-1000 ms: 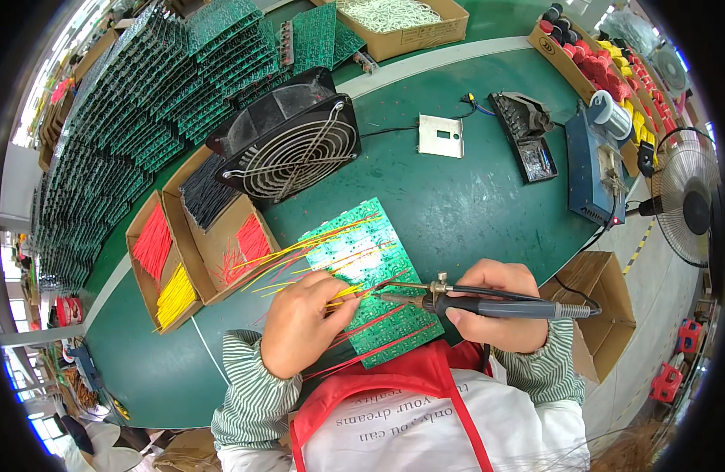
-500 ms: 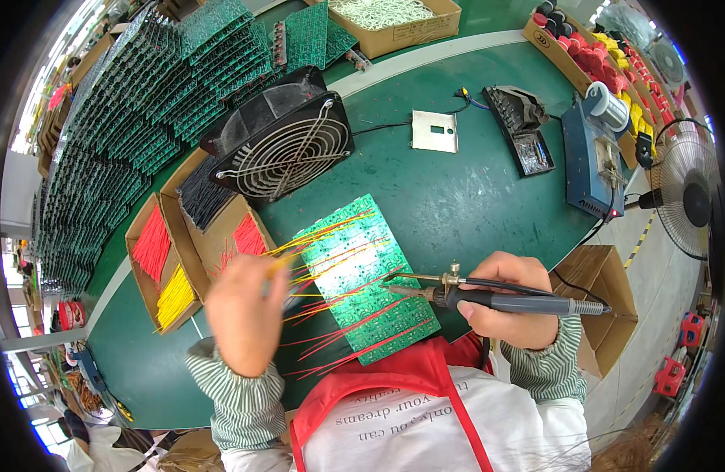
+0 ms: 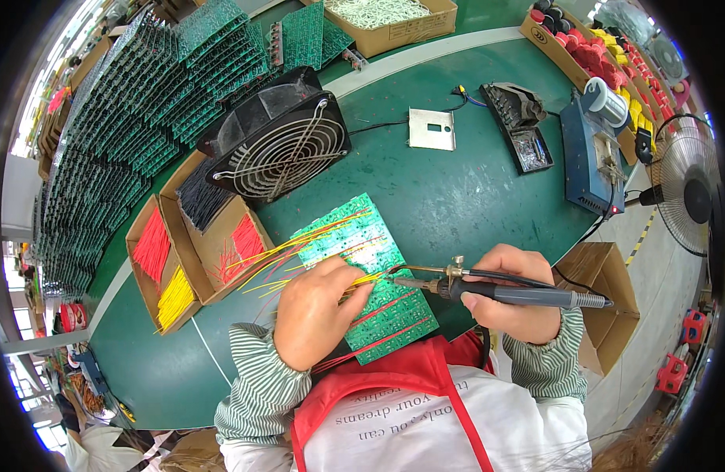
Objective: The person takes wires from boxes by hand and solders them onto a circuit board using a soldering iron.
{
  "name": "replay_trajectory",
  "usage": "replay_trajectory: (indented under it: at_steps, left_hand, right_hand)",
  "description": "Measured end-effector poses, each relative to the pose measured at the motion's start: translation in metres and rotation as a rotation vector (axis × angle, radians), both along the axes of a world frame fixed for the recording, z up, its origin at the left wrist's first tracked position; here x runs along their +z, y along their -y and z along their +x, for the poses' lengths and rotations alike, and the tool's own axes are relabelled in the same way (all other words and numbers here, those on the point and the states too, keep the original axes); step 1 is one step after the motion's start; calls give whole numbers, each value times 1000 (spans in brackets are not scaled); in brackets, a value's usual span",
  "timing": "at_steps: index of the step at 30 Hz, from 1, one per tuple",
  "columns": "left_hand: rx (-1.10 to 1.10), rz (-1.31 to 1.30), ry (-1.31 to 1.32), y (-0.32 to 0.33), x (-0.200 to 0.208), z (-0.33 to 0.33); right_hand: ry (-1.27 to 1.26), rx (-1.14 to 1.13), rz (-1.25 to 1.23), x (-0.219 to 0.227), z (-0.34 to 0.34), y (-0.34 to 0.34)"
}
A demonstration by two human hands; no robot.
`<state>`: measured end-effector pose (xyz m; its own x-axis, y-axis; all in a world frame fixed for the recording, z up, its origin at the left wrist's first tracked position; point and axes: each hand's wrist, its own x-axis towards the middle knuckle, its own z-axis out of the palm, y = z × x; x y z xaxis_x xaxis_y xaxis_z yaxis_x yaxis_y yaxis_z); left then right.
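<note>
A green circuit board panel point(image 3: 390, 308) lies on the table before me, with red and yellow wires running off its left side. Over its left edge, my left hand point(image 3: 319, 303) is closed on a yellow wire point(image 3: 366, 279), whose end reaches the middle of the board. My right hand point(image 3: 520, 295) grips a soldering iron point(image 3: 528, 294) with a thin metal feed tube clamped to it. The iron's tip points left and meets the board close to the wire's end. Whether the tip touches the wire is too small to tell.
Left of the board, a cardboard box point(image 3: 191, 271) holds red, yellow and dark wires. A black fan point(image 3: 280, 141) stands behind it, beside stacked circuit boards point(image 3: 126, 118). At the right are a blue solder feeder point(image 3: 591, 157), a black tray point(image 3: 528, 141) and an open carton point(image 3: 614, 271).
My left hand has moved right, from beside the wire box to the board, bringing a yellow wire to the iron's tip. The right hand with the iron has barely moved.
</note>
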<state>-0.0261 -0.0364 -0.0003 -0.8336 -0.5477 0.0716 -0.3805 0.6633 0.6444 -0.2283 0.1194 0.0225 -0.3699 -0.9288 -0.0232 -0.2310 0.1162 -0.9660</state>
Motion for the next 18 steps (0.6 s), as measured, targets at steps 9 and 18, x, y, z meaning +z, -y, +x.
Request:
replay_trajectory:
  at_steps: [9,18]
  left_hand:
    - [-15,36,-1,3,0,1]
    - [175,-300,-1,27,19,26]
  right_hand:
    - [5,10,-15,2,-2,0]
    - [-36,-7,-15,7,-7,-8]
